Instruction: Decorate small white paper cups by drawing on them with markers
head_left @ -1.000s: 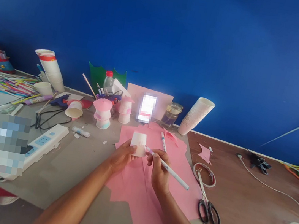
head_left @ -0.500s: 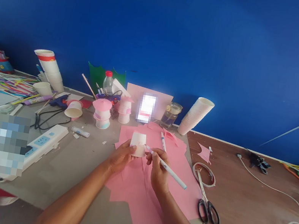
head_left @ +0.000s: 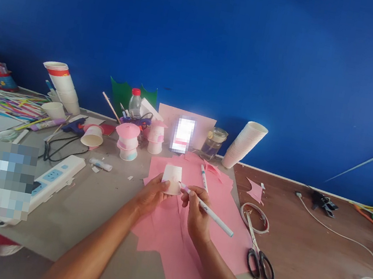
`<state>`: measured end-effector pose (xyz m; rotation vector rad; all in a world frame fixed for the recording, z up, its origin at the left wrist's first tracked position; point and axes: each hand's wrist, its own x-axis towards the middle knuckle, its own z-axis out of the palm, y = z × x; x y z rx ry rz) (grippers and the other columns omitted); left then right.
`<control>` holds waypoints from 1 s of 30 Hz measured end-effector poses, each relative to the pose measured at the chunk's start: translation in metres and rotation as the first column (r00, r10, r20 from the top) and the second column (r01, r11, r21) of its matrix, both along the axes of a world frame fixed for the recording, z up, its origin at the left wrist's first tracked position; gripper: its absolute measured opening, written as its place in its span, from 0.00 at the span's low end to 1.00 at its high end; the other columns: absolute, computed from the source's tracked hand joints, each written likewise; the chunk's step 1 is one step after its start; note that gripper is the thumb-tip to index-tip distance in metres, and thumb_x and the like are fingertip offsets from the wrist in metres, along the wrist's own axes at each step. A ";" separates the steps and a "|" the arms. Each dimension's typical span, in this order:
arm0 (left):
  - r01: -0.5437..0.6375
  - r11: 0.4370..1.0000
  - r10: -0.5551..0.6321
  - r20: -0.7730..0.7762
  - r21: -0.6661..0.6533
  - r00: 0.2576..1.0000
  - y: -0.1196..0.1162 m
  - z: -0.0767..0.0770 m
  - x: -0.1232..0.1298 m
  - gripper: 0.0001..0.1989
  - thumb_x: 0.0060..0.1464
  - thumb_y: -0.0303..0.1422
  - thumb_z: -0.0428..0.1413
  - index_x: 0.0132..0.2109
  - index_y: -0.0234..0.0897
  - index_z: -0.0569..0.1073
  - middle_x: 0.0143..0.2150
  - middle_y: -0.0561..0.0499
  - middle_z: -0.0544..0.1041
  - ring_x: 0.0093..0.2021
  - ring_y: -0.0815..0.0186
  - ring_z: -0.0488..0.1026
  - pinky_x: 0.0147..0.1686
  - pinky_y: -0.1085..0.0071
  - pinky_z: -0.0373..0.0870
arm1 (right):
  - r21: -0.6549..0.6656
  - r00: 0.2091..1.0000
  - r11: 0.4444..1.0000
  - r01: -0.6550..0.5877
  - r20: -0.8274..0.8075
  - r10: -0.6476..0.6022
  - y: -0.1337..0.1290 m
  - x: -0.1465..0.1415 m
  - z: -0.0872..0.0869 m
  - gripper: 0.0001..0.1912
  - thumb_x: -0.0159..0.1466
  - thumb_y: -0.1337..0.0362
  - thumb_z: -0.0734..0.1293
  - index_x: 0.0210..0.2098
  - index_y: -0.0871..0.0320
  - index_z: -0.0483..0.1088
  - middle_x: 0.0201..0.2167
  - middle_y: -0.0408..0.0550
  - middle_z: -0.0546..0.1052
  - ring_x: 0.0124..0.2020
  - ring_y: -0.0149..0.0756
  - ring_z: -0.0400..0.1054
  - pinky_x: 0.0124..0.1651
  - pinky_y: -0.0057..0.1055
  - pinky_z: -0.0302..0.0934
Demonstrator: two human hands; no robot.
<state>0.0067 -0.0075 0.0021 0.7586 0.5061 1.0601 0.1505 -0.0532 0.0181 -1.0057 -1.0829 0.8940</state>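
Pink paper (head_left: 180,273) spreads over the near part of the table (head_left: 94,210), its overlapping sheets too muddled for me to count from here. Above it I have the two hands apart: left hand (head_left: 152,193) clamped round one white paper cup (head_left: 172,178), thumb across its front; right hand (head_left: 199,216) pinching one marker (head_left: 218,222), tip at the cup's right side, contact unclear to me. The cup looks inverted. I expect it to be very light, hardly slippery and easily dented mid-wall, so I'd take it gently near the wide rim, likely its stiffest part. Counting outward, I get one pair of scissors (head_left: 256,245) lying across one tape roll (head_left: 267,227), one second marker (head_left: 203,175), two pink-topped cup models (head_left: 126,141), one glass jar (head_left: 212,146) and, right of it by the blue wall (head_left: 203,41), one tall cup stack (head_left: 245,145), nested beyond my counting.
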 end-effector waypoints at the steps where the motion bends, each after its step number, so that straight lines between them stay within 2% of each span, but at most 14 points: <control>1: 0.000 1.000 0.000 0.001 0.001 1.000 0.000 0.001 0.000 0.14 0.50 0.35 0.62 0.44 0.36 0.73 0.46 0.43 0.77 0.49 0.55 0.72 0.49 0.62 0.65 | -0.002 1.000 1.000 -0.001 0.001 0.001 0.000 0.000 0.001 0.10 0.64 0.57 0.62 0.32 0.57 0.68 0.22 0.42 0.71 0.23 0.29 0.63 0.28 0.29 0.62; 10: 0.005 1.000 -0.005 -0.010 -0.003 1.000 0.000 0.001 0.000 0.17 0.49 0.36 0.63 0.46 0.35 0.73 0.46 0.43 0.77 0.49 0.55 0.72 0.47 0.63 0.65 | 0.008 0.999 1.000 0.002 -0.033 -0.001 0.002 0.001 -0.004 0.10 0.65 0.57 0.62 0.34 0.56 0.68 0.22 0.40 0.69 0.23 0.29 0.63 0.30 0.30 0.62; 16: -0.004 1.000 0.004 -0.019 0.000 1.000 0.001 -0.001 0.000 0.16 0.49 0.36 0.63 0.45 0.36 0.73 0.45 0.44 0.77 0.48 0.57 0.72 0.44 0.65 0.65 | 0.000 0.998 1.000 -0.002 -0.066 0.002 0.005 0.001 -0.006 0.10 0.65 0.57 0.62 0.34 0.56 0.68 0.21 0.39 0.69 0.23 0.28 0.62 0.31 0.30 0.62; 30: -0.005 1.000 0.005 0.018 -0.002 1.000 0.000 0.003 0.000 0.15 0.49 0.35 0.63 0.44 0.35 0.73 0.45 0.42 0.78 0.50 0.54 0.72 0.51 0.61 0.64 | -0.026 1.000 1.000 0.004 -0.022 -0.004 -0.001 -0.002 0.001 0.11 0.63 0.56 0.62 0.32 0.57 0.68 0.23 0.42 0.71 0.23 0.29 0.63 0.28 0.29 0.61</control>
